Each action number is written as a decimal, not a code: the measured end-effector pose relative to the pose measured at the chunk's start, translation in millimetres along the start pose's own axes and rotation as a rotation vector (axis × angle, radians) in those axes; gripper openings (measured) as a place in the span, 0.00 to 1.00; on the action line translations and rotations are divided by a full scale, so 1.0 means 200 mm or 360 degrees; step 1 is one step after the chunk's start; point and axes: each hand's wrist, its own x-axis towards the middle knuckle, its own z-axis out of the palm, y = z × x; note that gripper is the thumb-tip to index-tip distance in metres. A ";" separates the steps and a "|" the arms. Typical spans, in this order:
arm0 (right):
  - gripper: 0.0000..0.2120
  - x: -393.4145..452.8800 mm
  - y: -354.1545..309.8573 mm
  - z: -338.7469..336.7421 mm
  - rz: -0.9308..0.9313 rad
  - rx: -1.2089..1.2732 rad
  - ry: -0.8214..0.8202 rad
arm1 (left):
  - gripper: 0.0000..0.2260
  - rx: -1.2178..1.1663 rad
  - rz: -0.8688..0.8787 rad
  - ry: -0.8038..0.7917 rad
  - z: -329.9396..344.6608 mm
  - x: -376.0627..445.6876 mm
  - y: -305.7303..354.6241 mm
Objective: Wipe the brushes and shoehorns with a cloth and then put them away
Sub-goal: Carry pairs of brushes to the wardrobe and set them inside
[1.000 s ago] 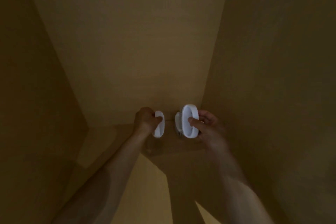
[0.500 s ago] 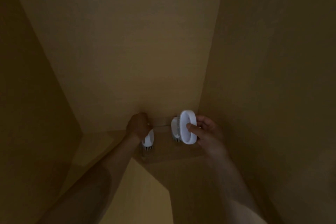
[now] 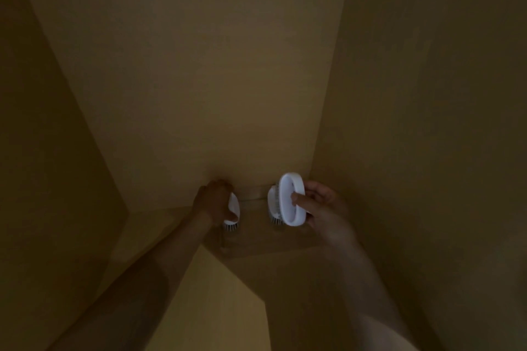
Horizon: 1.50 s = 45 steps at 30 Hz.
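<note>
Dim cabinet interior, both hands deep at the back corner of the shelf (image 3: 256, 245). Left hand (image 3: 212, 202) curls over a small white brush (image 3: 233, 212), bristles down, touching or nearly on the shelf close to the back wall (image 3: 185, 80). Right hand (image 3: 319, 208) pinches a larger oval white brush (image 3: 291, 199), thumb on its face, long axis upright, held above the shelf. Another brush (image 3: 272, 205) stands just behind it, left of it. Side wall (image 3: 427, 122) close on the right, little room there; open shelf lies between the two hands, likely set-down spot. Left brush is nearer to placed
</note>
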 end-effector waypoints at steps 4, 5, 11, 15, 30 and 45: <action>0.11 0.01 0.00 -0.01 0.0042 0.0019 -0.0028 | 0.35 -0.0080 0.0022 0.0027 0.01 -0.01 -0.03; 0.12 0.01 0.01 -0.01 0.0059 0.0017 -0.0030 | 0.36 -0.0118 0.0018 0.0044 0.01 -0.01 -0.03; 0.11 0.08 0.05 0.05 0.0108 -0.0081 -0.0076 | 0.40 -0.0285 -0.0022 0.0096 0.02 -0.06 -0.06; 0.16 0.14 0.09 0.13 0.0199 -0.0202 -0.0143 | 0.36 -0.0389 -0.0026 0.0179 0.02 -0.11 -0.07; 0.19 0.25 0.28 0.35 0.0585 -0.0505 -0.0281 | 0.20 -0.0581 0.0145 0.0511 0.05 -0.25 -0.11; 0.06 0.18 0.24 0.16 0.0379 -0.0519 -0.0106 | 0.39 -0.0257 0.0226 0.0089 0.11 -0.10 0.08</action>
